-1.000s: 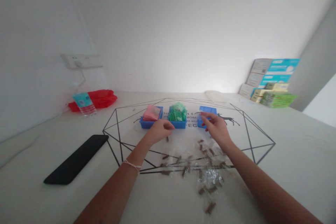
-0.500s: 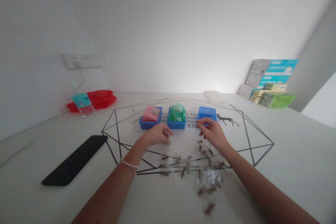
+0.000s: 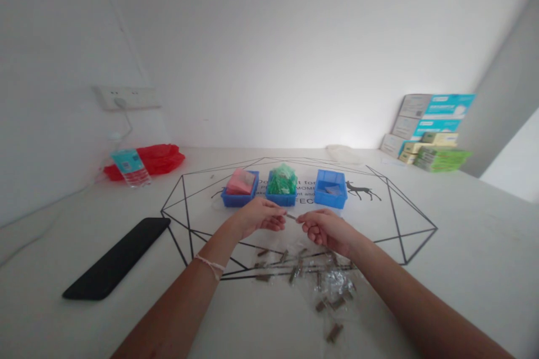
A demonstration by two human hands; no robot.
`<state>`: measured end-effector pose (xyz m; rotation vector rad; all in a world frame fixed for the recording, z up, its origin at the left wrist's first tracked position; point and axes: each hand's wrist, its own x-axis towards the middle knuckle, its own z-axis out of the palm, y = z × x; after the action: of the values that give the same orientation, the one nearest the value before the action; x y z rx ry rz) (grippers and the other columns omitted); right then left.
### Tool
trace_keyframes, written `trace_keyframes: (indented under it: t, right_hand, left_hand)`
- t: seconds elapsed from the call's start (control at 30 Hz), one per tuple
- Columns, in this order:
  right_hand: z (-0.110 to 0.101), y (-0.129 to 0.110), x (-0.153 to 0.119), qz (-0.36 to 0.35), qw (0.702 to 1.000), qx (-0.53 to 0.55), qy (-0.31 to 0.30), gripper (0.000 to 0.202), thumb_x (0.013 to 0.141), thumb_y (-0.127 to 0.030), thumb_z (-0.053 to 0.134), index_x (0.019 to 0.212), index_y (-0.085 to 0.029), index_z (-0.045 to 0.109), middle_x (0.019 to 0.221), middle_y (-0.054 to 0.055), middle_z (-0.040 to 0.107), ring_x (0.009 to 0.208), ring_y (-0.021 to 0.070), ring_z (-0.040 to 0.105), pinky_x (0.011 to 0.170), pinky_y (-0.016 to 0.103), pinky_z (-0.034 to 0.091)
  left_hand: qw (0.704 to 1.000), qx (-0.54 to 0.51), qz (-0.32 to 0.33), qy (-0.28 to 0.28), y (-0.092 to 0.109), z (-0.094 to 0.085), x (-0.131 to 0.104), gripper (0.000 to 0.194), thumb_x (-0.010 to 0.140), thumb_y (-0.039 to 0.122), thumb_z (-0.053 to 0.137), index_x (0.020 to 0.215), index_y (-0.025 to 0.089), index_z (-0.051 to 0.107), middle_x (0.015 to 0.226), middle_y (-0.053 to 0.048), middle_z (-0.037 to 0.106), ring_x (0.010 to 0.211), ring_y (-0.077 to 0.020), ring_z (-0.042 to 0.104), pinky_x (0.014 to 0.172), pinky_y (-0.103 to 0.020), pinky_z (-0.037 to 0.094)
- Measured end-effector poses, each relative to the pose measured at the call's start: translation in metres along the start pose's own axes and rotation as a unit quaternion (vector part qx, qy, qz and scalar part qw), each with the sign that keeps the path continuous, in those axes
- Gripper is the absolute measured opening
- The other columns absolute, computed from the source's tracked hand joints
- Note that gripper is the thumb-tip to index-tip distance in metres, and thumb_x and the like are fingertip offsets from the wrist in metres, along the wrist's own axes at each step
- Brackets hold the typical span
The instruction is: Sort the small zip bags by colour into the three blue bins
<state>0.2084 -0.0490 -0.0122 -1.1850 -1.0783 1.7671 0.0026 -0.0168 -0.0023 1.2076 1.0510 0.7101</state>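
My left hand (image 3: 264, 216) and my right hand (image 3: 324, 229) meet above the table, fingers closed. Between their fingertips stretches a small thin greyish-brown strip (image 3: 291, 216), each hand pinching one end. It is too small to tell whether it is a bare piece or a packet. Below and in front of my right hand lie several clear plastic packets (image 3: 337, 279) with short brown pieces inside. Beyond my hands are three blue bins: the left bin (image 3: 238, 201) holds pink packets (image 3: 240, 182), the middle bin (image 3: 281, 199) green packets (image 3: 282, 179), the right bin (image 3: 337, 202) a small dark-looking item (image 3: 332, 189).
A black flat slab (image 3: 120, 258) lies on the left of the white table. Behind it are a clear container with a blue label (image 3: 128, 162) and a red plastic bag (image 3: 162, 158). Stacked boxes (image 3: 442, 118) stand at the back right, near the wall.
My right hand has moved left and down from near the right bin, and my left hand slightly right. Earlier apart, they now pinch the thin strip between them.
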Motion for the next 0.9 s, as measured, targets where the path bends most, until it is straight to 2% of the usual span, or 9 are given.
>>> trace_keyframes:
  t: [0.13,0.23,0.37,0.43,0.53,0.67,0.77,0.9]
  right_hand:
    - [0.0,0.001,0.003,-0.019,1.0,-0.01,0.006,0.004,0.081,-0.013,0.066,0.078,-0.012,0.069,0.061,0.003,0.069,0.043,0.0074,0.06,0.036,0.014,0.041]
    - [0.001,0.002,0.004,-0.068,0.997,-0.032,0.021,0.003,0.077,-0.015,0.07,0.08,-0.015,0.068,0.067,0.005,0.074,0.053,0.0129,0.069,0.04,0.016,0.047]
    - [0.002,0.004,0.005,-0.153,0.987,-0.041,0.014,0.017,0.068,-0.013,0.075,0.085,-0.015,0.073,0.074,0.005,0.076,0.07,0.018,0.074,0.06,0.026,0.06]
    - [0.001,0.003,0.006,-0.18,0.982,-0.047,-0.003,0.021,0.069,-0.017,0.075,0.09,-0.015,0.076,0.079,0.006,0.077,0.079,0.0202,0.074,0.071,0.032,0.062]
    - [-0.003,-0.001,0.008,-0.2,0.977,-0.074,0.001,0.022,0.075,-0.03,0.073,0.09,-0.015,0.078,0.089,0.01,0.078,0.082,0.0226,0.075,0.07,0.032,0.06]
    - [-0.019,-0.015,0.007,-0.246,0.959,-0.081,0.113,0.023,0.08,-0.032,0.071,0.094,-0.015,0.078,0.108,0.013,0.076,0.076,0.0198,0.074,0.058,0.026,0.057]
    - [-0.035,-0.026,0.005,-0.27,0.939,-0.09,0.194,0.033,0.085,-0.031,0.066,0.114,-0.015,0.072,0.123,0.013,0.07,0.073,0.0176,0.073,0.053,0.025,0.057]
    - [-0.052,-0.03,0.004,-0.237,0.933,-0.13,0.238,0.06,0.086,-0.036,0.066,0.142,-0.018,0.053,0.131,0.016,0.065,0.068,0.0203,0.073,0.051,0.03,0.058]
  left_hand:
    - [1.0,0.014,-0.025,0.011,0.003,0.0,-0.001,0.026,0.076,0.036,0.077,0.082,0.011,0.073,0.063,-0.006,0.07,0.052,-0.0133,0.063,0.055,-0.025,0.05]
    - [0.999,-0.028,-0.023,-0.011,0.004,0.003,-0.002,0.031,0.08,0.043,0.074,0.086,0.012,0.072,0.065,-0.008,0.072,0.056,-0.0149,0.066,0.06,-0.027,0.052]
    - [0.998,-0.053,0.024,-0.03,0.002,0.003,-0.001,0.035,0.061,0.035,0.09,0.079,0.01,0.074,0.073,-0.008,0.074,0.067,-0.0152,0.068,0.074,-0.03,0.055]
    - [0.998,-0.051,0.041,-0.024,0.0,0.002,0.0,0.039,0.05,0.03,0.095,0.077,0.01,0.074,0.072,-0.006,0.073,0.066,-0.0144,0.067,0.078,-0.031,0.055]
    - [0.997,-0.055,0.061,-0.006,-0.001,0.001,0.003,0.043,0.044,0.03,0.097,0.075,0.01,0.074,0.07,-0.005,0.072,0.067,-0.0157,0.068,0.08,-0.034,0.055]
    - [0.997,-0.039,0.069,0.022,-0.002,-0.001,0.005,0.041,0.047,0.029,0.095,0.076,0.011,0.072,0.069,-0.005,0.071,0.068,-0.017,0.068,0.076,-0.035,0.055]
    - [0.997,-0.007,0.065,0.037,-0.002,-0.003,0.006,0.036,0.051,0.027,0.092,0.076,0.012,0.071,0.069,-0.005,0.07,0.066,-0.0159,0.066,0.07,-0.034,0.054]
    - [0.997,0.026,0.065,0.03,-0.004,-0.004,0.007,0.03,0.057,0.028,0.088,0.077,0.013,0.071,0.069,-0.005,0.069,0.065,-0.0155,0.065,0.068,-0.032,0.053]
